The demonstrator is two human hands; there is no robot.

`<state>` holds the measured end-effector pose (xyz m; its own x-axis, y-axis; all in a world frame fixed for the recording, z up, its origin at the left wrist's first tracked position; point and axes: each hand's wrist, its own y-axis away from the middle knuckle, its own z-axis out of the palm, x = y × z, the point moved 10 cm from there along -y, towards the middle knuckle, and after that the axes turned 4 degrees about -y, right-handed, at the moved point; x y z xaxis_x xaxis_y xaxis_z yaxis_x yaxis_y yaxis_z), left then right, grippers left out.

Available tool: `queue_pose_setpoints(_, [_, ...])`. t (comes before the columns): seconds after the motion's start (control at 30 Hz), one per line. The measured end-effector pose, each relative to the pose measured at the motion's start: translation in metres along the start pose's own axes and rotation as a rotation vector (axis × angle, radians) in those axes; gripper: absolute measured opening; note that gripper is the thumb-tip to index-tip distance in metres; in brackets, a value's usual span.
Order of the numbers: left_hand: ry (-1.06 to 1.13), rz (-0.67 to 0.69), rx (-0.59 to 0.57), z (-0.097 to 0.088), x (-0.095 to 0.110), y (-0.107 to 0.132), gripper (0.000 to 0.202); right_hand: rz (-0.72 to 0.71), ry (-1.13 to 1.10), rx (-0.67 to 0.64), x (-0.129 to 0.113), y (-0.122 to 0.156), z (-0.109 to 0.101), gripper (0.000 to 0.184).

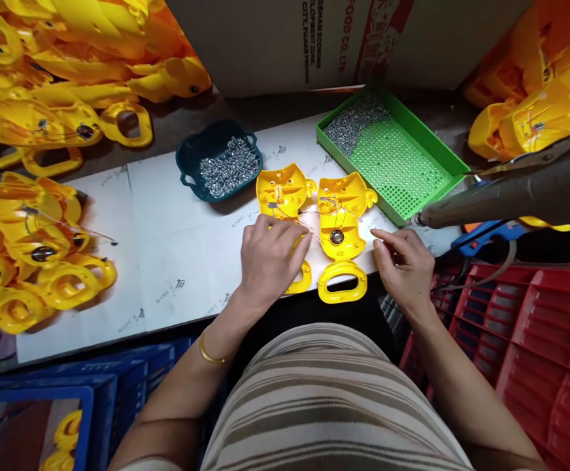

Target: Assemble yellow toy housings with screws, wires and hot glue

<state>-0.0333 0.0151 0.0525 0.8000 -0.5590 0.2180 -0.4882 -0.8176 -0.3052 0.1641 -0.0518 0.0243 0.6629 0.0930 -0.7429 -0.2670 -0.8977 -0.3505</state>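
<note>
Two yellow plastic shell halves lie side by side at the near edge of the white table (167, 222). My left hand (271, 256) rests on the lower part of the left shell half (284, 191), fingers curled down over it. The right shell half (342, 226) carries a small round speaker and thin wires that run across to the left one. My right hand (402, 265) hovers just right of that shell, fingertips pinched together on something too small to name.
A dark teal bowl of screws (220, 163) sits behind the shells. A green perforated tray (402, 163) holds more screws at back right. An electric screwdriver (510, 196) hangs at right. Yellow shells are piled left (34, 261) and right. Red crates (520, 327) stand lower right.
</note>
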Motion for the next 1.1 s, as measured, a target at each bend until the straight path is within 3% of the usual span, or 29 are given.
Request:
queue_pose_setpoints(0.2, [-0.028, -0.146, 0.128, -0.015, -0.039, 0.011, 0.019, -0.011, -0.031, -0.011, -0.007, -0.007, 0.004, 0.019])
queue_pose_setpoints(0.33, [-0.074, -0.102, 0.104, -0.013, -0.030, -0.009, 0.026, -0.019, -0.085, -0.042, -0.018, -0.012, 0.016, 0.020])
queue_pose_setpoints(0.47, [-0.143, -0.025, -0.076, 0.008, -0.016, -0.030, 0.022, -0.037, -0.122, -0.058, -0.028, -0.010, 0.021, 0.019])
queue_pose_setpoints(0.57, [-0.099, -0.006, -0.133, 0.013, -0.012, -0.037, 0.014, -0.035, -0.142, -0.070, -0.031, -0.007, 0.020, 0.020])
queue_pose_setpoints(0.63, [0.020, -0.024, -0.117, 0.007, -0.011, -0.040, 0.014, -0.009, -0.156, -0.081, -0.031, -0.005, 0.020, 0.019])
queue_pose_setpoints(0.7, [0.276, -0.085, -0.131, 0.005, -0.011, -0.039, 0.015, 0.077, -0.230, -0.114, -0.026, -0.004, 0.024, 0.019])
queue_pose_setpoints(0.87, [1.085, -0.468, -0.348, 0.046, -0.003, -0.011, 0.023, 0.495, -0.622, -0.220, -0.004, 0.009, 0.054, 0.024])
queue_pose_setpoints(1.0, [1.313, -0.694, -0.377, 0.071, 0.003, 0.012, 0.035, 0.617, -0.719, -0.262, 0.005, 0.016, 0.067, 0.028])
queue_pose_setpoints(1.1, [1.366, -0.769, -0.408, 0.078, 0.006, 0.020, 0.039, 0.643, -0.748, -0.302, 0.009, 0.017, 0.070, 0.027])
